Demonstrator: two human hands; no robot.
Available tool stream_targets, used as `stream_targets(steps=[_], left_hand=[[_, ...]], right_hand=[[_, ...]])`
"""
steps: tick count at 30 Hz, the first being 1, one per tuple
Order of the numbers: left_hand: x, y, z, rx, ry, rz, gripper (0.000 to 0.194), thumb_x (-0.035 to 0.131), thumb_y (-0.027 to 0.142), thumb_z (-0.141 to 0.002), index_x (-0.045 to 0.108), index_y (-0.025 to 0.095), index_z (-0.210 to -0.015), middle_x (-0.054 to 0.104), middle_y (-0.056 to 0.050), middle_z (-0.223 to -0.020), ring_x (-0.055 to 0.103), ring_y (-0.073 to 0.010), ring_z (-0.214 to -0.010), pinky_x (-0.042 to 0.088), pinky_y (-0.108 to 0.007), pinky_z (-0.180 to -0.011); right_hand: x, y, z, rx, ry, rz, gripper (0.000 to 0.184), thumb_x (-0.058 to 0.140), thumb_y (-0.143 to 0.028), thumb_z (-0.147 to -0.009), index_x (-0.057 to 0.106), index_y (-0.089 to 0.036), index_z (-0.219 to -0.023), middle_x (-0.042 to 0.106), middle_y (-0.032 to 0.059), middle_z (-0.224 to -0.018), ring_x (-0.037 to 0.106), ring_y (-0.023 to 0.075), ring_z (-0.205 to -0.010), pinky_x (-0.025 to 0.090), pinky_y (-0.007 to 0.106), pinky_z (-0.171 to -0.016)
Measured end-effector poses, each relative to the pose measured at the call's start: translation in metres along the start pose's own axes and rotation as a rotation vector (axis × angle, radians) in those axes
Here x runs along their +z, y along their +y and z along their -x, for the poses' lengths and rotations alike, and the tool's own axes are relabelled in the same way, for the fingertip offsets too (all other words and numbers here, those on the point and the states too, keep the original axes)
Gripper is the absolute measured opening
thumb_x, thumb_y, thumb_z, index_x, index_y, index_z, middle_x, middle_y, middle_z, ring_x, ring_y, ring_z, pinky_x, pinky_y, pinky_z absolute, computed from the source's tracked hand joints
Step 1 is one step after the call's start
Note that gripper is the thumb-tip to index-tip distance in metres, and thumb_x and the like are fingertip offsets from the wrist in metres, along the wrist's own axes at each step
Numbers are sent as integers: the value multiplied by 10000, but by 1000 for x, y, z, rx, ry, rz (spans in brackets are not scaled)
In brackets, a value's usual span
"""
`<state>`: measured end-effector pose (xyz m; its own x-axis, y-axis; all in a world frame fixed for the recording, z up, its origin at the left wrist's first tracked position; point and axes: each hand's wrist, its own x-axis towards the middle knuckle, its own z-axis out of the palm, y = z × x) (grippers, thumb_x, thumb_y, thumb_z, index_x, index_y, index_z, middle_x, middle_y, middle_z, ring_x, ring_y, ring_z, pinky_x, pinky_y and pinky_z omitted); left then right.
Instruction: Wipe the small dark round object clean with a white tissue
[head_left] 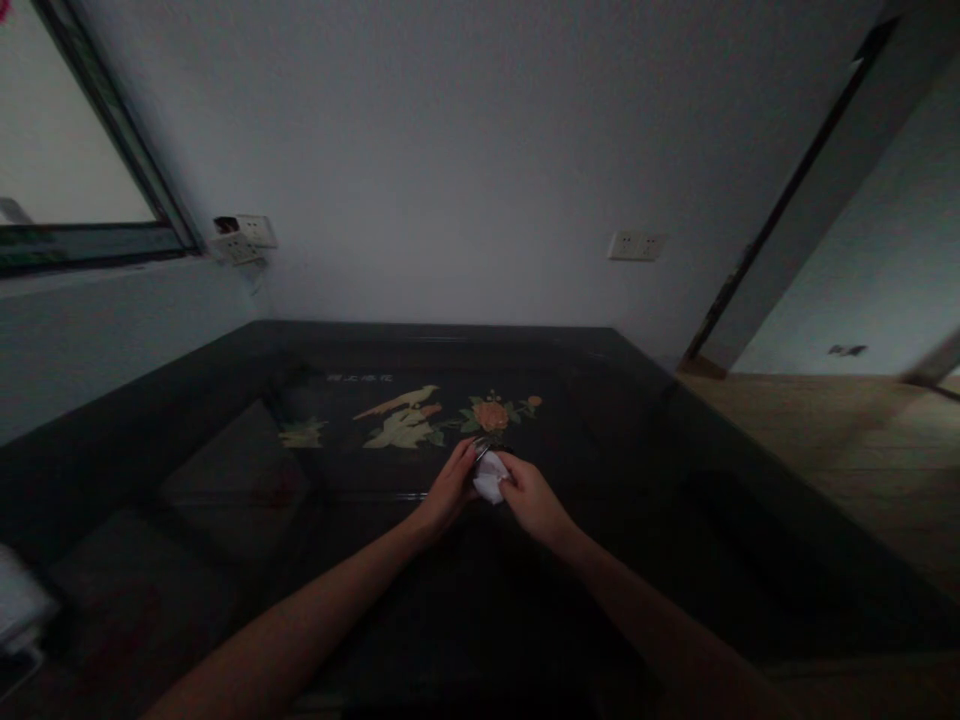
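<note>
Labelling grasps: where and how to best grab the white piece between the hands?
Probably pinch the white piece by its lower edge, from the near side: that edge points there, clear of fingers. The right hand overlaps its right side; the left hand and dark shiny object crowd its upper left.

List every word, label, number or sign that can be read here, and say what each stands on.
"上", "花": likely the second and last of four small characters on the dark tabletop; the other two are too blurred to read.
White item and shiny item at the left hand and right hand: none readable.
Right wall socket: none readable.
</note>
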<state>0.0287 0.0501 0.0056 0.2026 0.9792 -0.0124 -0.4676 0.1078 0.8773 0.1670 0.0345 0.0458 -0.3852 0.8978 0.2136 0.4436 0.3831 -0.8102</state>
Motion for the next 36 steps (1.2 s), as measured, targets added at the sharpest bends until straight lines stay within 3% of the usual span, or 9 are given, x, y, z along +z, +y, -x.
stream_targets(steps=[5,9,13,17,22,26,32,36], left_hand=[[2,1,-2,-5,1,28,430,646,487,-725,577,199,-1036,615,-35,-945,564,-163,-809,450,-240,-651],[1,0,-3,-4,-14,77,393,653,466,-728,596,199,-1010,629,-33,-930,570,-164,-814,456,-257,-690],[-5,-3,-6,-54,-7,69,397,627,484,-749,601,201,-1027,631,-54,-980,581,-168,-809,467,-259,-634],[-7,-3,-7,-109,-60,132,416,583,497,-788,618,175,-1048,648,-95,-1006,601,-190,-838,471,-267,-638],[-5,6,-2,-180,-197,258,362,578,422,-819,637,154,-1055,647,-102,-1070,590,-208,-975,455,-310,-841],[-4,7,1,-171,-163,261,263,672,280,-766,652,169,-1003,656,-63,-1033,586,-175,-971,425,-285,-893],[-6,-2,-3,-137,-113,265,336,690,387,-739,652,170,-992,661,-62,-1012,585,-180,-961,428,-296,-881],[-8,-3,-6,-121,-114,282,396,679,417,-744,647,157,-1040,664,-77,-1038,575,-203,-1016,397,-315,-938]], right_hand=[[1,-2,7,-71,-113,387,391,361,-36,-781,612,-158,-1056,676,86,-1033,611,187,-954,432,271,-834],[-5,-4,7,-215,-228,733,336,352,-63,-853,614,-129,-1053,675,119,-1031,604,209,-970,430,321,-870],[-13,-5,5,-333,-278,866,267,401,-94,-872,633,-118,-1004,674,126,-1005,599,217,-955,436,337,-876],[-14,-5,5,-345,-230,834,287,388,-84,-876,629,-130,-1026,664,115,-1041,580,200,-997,417,332,-918],[-17,-3,5,-219,-121,659,399,350,-37,-836,587,-120,-1146,644,113,-1124,565,195,-1057,402,330,-953],[-21,-5,5,-160,-67,418,451,356,-26,-797,585,-144,-1167,640,95,-1157,566,194,-1083,408,331,-957],[-12,-11,6,-172,-18,178,464,374,-16,-774,592,-161,-1157,677,85,-1062,606,199,-1009,451,316,-887],[-3,-13,9,-184,-6,198,437,368,-25,-803,574,-134,-1173,663,102,-1100,615,191,-989,458,295,-877]])
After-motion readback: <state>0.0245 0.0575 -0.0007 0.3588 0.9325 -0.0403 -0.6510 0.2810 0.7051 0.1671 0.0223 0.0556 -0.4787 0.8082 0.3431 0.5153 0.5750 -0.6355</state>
